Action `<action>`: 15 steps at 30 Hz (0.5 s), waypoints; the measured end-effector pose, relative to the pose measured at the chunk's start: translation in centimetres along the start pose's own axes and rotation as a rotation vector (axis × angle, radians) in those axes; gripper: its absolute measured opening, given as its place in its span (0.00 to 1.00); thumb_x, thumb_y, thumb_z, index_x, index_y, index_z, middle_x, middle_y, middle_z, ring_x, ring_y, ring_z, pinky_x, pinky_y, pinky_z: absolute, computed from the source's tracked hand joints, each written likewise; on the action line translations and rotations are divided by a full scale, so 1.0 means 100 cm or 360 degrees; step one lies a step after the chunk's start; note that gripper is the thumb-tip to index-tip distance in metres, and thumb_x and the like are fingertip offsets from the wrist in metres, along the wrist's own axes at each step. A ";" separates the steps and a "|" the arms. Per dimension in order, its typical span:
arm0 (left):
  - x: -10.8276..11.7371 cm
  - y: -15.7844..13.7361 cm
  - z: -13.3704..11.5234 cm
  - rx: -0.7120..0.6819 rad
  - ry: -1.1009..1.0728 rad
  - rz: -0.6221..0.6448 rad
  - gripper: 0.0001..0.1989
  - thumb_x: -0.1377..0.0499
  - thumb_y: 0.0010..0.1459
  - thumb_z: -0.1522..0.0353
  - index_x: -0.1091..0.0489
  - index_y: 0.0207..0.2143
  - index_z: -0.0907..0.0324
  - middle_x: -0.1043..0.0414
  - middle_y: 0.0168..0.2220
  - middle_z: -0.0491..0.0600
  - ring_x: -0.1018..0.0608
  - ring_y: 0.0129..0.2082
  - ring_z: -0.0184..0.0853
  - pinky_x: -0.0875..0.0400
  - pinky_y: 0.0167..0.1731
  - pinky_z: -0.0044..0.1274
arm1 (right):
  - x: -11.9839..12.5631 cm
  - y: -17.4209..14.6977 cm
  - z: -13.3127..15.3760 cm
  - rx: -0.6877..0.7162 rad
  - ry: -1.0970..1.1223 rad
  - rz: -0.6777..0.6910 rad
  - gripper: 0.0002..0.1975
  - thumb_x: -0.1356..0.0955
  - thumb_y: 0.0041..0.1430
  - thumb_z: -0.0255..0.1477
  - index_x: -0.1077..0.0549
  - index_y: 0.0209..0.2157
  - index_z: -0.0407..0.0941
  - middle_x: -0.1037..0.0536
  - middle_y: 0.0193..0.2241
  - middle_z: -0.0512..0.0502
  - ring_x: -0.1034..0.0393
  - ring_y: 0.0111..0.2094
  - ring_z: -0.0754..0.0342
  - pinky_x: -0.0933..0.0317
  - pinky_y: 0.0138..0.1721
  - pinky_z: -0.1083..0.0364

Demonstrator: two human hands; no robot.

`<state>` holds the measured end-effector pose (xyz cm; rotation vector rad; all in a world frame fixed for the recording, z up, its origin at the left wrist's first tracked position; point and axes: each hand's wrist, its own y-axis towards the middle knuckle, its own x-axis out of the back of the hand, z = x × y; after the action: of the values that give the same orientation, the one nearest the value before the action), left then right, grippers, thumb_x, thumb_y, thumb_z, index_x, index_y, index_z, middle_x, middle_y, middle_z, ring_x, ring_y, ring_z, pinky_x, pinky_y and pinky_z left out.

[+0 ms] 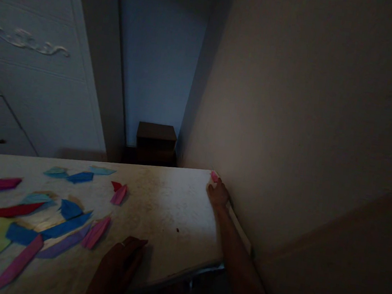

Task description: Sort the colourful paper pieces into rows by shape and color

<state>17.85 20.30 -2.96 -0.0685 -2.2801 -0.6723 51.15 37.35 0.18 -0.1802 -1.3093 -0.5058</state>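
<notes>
At the far right corner of the table my right hand point(218, 194) is stretched out, its fingers closed on a small pink folded paper point(214, 176). My left hand point(122, 260) rests near the front edge, loosely bent with a gap between thumb and fingers, and nothing shows in it. Closest to its left lie a pink folded paper point(96, 234) and a purple one point(64, 244). Farther back sits a red and pink piece point(119, 194). Blue folded papers point(66, 226), a red one point(19, 210) and a long pink strip point(18, 263) spread over the left side.
The pale, stained table point(168, 200) runs close along a beige wall point(292, 106) on the right. A white cabinet point(29, 85) with carved trim stands beyond it at left. In the back recess is a low brown box-like piece point(157, 133). A small dark speck point(177, 230) marks the tabletop.
</notes>
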 end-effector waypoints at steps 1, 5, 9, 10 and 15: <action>0.001 0.000 -0.001 0.0009 -0.0009 0.0014 0.15 0.50 0.63 0.60 0.25 0.39 0.53 0.22 0.35 0.48 0.20 0.31 0.34 0.25 0.31 0.23 | -0.001 -0.008 0.001 0.0015 0.0011 -0.0026 0.28 0.38 0.62 0.34 0.42 0.60 0.36 0.27 0.49 0.31 0.31 0.49 0.45 0.41 0.46 0.53; 0.002 -0.001 -0.004 0.0047 -0.0074 0.0050 0.14 0.49 0.63 0.62 0.25 0.40 0.54 0.23 0.35 0.49 0.21 0.32 0.34 0.26 0.33 0.24 | -0.008 -0.041 0.003 0.0195 0.0168 -0.0108 0.28 0.36 0.59 0.32 0.39 0.59 0.36 0.24 0.43 0.36 0.29 0.45 0.47 0.41 0.45 0.54; 0.001 -0.003 -0.008 0.0105 -0.0129 0.0087 0.13 0.49 0.63 0.64 0.26 0.40 0.56 0.24 0.35 0.51 0.23 0.33 0.36 0.28 0.34 0.26 | -0.014 -0.076 0.011 0.0530 0.0479 -0.0091 0.21 0.37 0.59 0.32 0.31 0.52 0.37 0.22 0.37 0.41 0.28 0.37 0.50 0.38 0.42 0.55; 0.002 -0.004 -0.009 0.0119 -0.0151 0.0092 0.13 0.49 0.63 0.64 0.26 0.40 0.56 0.24 0.35 0.51 0.23 0.33 0.36 0.29 0.34 0.26 | -0.014 -0.086 0.015 0.0610 0.0546 -0.0072 0.19 0.38 0.60 0.32 0.29 0.49 0.39 0.22 0.37 0.41 0.28 0.37 0.51 0.38 0.41 0.55; 0.011 -0.005 -0.017 0.0166 -0.0368 0.0085 0.12 0.48 0.63 0.66 0.26 0.39 0.59 0.25 0.33 0.52 0.24 0.33 0.35 0.31 0.34 0.25 | -0.003 -0.140 0.039 0.1016 0.0627 0.0105 0.14 0.40 0.63 0.31 0.24 0.37 0.43 0.22 0.34 0.44 0.29 0.36 0.52 0.39 0.41 0.55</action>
<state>18.04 18.90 -1.42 -0.1640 -2.5217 -0.5399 41.32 26.75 -1.25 0.3893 -1.0149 -0.0422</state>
